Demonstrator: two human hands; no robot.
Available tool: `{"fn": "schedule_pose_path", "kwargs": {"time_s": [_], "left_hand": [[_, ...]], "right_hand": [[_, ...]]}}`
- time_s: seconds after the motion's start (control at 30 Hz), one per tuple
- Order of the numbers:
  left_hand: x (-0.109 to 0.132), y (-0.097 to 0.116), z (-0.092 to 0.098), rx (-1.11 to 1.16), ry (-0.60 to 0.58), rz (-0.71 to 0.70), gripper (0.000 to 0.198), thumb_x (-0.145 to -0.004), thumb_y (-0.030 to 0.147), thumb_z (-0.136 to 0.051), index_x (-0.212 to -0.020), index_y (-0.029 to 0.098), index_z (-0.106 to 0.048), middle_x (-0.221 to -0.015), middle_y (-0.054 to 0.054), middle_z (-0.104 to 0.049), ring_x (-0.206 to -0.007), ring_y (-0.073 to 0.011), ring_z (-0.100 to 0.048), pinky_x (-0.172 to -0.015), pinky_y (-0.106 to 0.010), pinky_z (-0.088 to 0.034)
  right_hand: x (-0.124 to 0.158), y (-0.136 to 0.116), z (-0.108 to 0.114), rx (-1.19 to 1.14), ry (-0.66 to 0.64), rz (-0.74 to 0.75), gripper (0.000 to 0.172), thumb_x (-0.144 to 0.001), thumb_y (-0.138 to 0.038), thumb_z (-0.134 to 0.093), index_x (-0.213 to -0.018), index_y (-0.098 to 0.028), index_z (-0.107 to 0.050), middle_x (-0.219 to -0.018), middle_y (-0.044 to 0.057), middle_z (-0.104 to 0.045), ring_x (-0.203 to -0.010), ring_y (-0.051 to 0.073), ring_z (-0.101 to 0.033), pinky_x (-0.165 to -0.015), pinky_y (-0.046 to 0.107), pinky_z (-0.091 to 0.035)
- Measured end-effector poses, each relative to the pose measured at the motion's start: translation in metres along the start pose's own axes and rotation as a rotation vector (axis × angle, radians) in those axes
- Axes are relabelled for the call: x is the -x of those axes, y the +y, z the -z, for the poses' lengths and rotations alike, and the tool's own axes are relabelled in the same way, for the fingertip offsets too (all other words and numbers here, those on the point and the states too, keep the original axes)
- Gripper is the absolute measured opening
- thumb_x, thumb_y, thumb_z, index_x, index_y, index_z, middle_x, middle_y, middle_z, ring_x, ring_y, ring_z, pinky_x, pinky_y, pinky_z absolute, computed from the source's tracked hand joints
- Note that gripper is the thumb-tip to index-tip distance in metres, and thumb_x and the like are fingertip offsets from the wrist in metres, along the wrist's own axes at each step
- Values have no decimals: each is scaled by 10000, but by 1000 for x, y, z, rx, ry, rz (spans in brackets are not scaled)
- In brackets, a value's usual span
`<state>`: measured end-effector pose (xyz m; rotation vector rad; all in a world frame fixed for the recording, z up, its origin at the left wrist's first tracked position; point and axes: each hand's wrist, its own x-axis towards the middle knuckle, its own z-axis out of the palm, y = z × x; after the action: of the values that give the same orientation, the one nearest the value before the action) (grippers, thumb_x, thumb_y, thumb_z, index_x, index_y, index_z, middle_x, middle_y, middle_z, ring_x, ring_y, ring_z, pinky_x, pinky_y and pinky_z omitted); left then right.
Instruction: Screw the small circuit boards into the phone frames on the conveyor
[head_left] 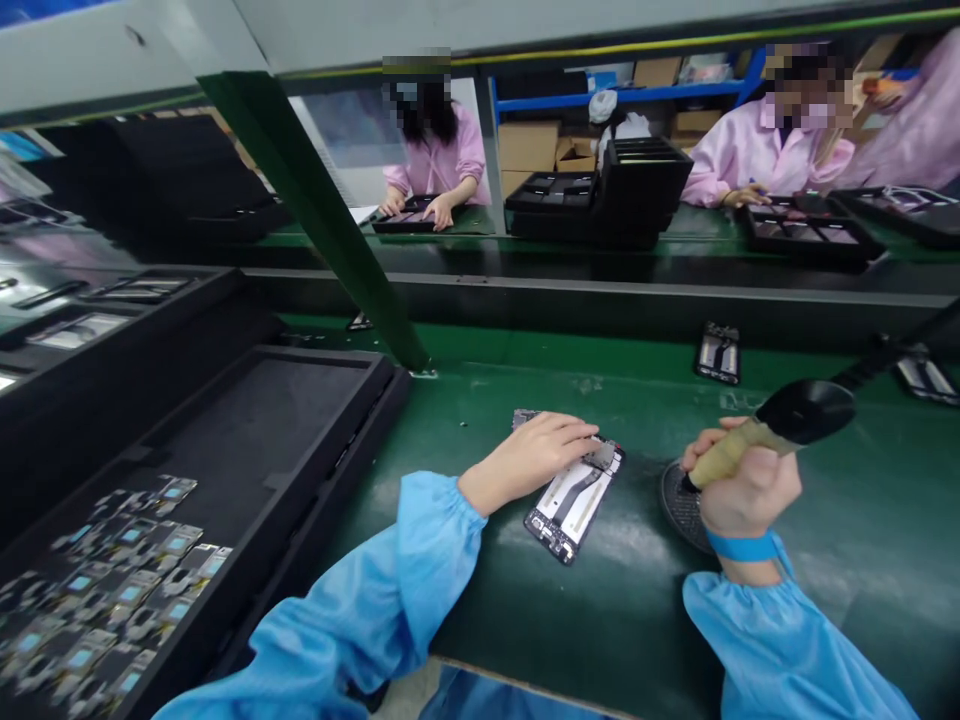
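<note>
Your blue sleeves (pixel 390 590) are framing the bench while your left hand (pixel 529 460) is pressing flat, fingers together, on the phone frame (pixel 574 500) slanting toward you, just left of your right hand (pixel 742 490) fisting the electric screwdriver (pixel 780 425).

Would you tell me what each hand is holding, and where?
Right hand grips the electric screwdriver by its tan handle; left hand rests on the phone frame's top end.

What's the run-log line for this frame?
left hand: pressing phone frame on green bench | right hand: gripping electric screwdriver, tip at round screw dish
</note>
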<state>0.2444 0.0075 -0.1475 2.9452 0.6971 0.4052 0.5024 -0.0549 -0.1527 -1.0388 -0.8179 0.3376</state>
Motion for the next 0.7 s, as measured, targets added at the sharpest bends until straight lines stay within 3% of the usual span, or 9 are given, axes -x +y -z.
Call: {"fn": "schedule_pose_path", "kwargs": {"time_s": [0.1,0.4,0.7], "left_hand": [[-13,-4,-9,-20,7,-5,361,-1132,153,-501,-1459,223,-636,-1574,-89,-634,-1463,-268,-589,-1192,-449,-500],[0,-11,-12,166,24,-45,331,-1161,272,-493,-1448,220,-649,-1572,-90,-635,-1474,-233,-597,-1244,-425,-481],[-3,-16,-19,159,-35,-60,380,-1130,160,-523,-1488,220,-635,-1612,-97,-595,-1502,-243,-573,-1262,-436,-483]], "right_hand": [[0,1,0,-29,-10,-6,518,-865,-720,-626,-945,-208,-633,-567,-22,-604,-366,195,-550,-342,318,-437],[-1,0,-2,-36,24,-18,523,-852,-731,-636,-923,-213,-638,-546,-20,-599,-342,183,-532,-324,302,-418],[-1,4,0,-60,4,16,506,-887,-722,-626,-929,-219,-654,-545,-19,-600,-331,196,-529,-297,316,-412]]}}
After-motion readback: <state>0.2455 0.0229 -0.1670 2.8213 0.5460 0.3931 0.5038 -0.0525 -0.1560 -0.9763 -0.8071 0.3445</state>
